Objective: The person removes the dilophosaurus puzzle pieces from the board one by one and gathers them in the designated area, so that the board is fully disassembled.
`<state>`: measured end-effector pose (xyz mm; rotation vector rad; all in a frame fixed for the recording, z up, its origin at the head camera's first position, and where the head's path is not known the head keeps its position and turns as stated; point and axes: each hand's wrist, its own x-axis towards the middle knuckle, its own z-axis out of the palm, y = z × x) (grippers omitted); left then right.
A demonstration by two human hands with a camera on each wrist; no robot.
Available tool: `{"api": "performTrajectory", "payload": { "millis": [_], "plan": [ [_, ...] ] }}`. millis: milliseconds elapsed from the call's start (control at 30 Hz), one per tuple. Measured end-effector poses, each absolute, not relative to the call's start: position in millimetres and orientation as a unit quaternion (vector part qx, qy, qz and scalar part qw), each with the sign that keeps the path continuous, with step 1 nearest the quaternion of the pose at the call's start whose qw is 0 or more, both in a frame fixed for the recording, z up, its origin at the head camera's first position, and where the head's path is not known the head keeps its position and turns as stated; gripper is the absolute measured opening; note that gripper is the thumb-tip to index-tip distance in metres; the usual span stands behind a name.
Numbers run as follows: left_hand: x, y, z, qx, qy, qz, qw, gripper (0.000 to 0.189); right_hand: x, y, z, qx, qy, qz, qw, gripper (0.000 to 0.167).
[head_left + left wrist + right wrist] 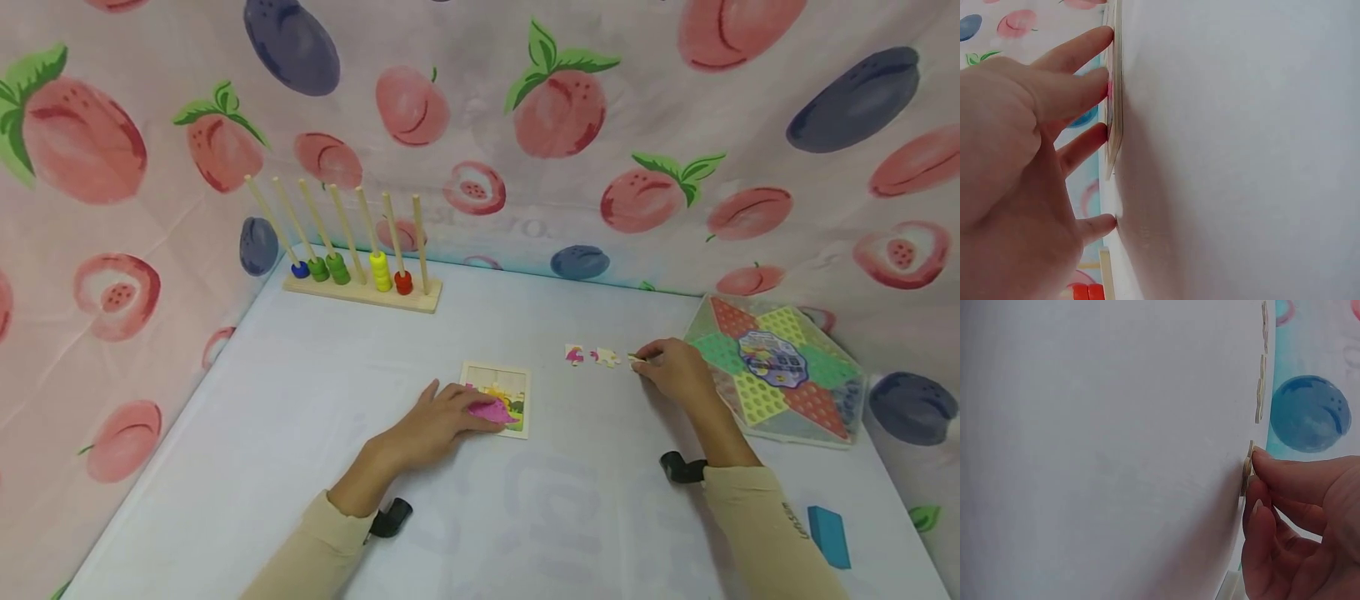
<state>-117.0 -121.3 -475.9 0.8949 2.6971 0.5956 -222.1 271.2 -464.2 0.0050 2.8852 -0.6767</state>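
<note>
My left hand (442, 421) rests on a small square jigsaw puzzle board (524, 400) with a pale wooden rim. Its fingers are spread and fairly straight in the left wrist view, fingertips (1105, 134) on the board and one on the white tabletop beside it. Pink, yellow and green printing shows past the fingers; the hand hides the board's left part. Farther right, my right hand (678, 375) pinches a puzzle piece (1247, 472) between thumb and fingers, low at the tabletop. Left of it lie two loose pieces, a pink one (573, 355) and a mostly cream one (605, 357).
A wooden bead counter (360, 292) with upright pegs and coloured rings stands at the back left. The hexagonal Chinese checkers-style board (772, 358) lies just right of my right hand. Near the right edge is a blue block (828, 537). Fruit-print cloth (480, 108) walls the back and sides.
</note>
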Motion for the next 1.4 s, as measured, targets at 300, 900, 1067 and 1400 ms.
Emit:
{"api": "performTrajectory", "payload": {
  "millis": [300,900,1067,1400],
  "plan": [
    [-126,-122,-472,0.304,0.920,0.220,0.116,0.045,-223,272,-463,0.004,0.968,-0.230,0.100,0.032],
    [-148,-142,-479,0.275,0.926,0.218,0.140,0.059,-224,269,-459,0.010,0.968,-0.228,0.102,0.030],
    [-149,-143,-482,0.273,0.925,0.226,0.136,0.055,-224,262,-457,0.012,0.972,-0.222,0.081,0.026],
    [-151,-142,-478,0.252,0.922,0.260,0.135,0.048,-210,194,-453,-0.080,0.956,-0.276,0.052,0.025]
  ]
}}
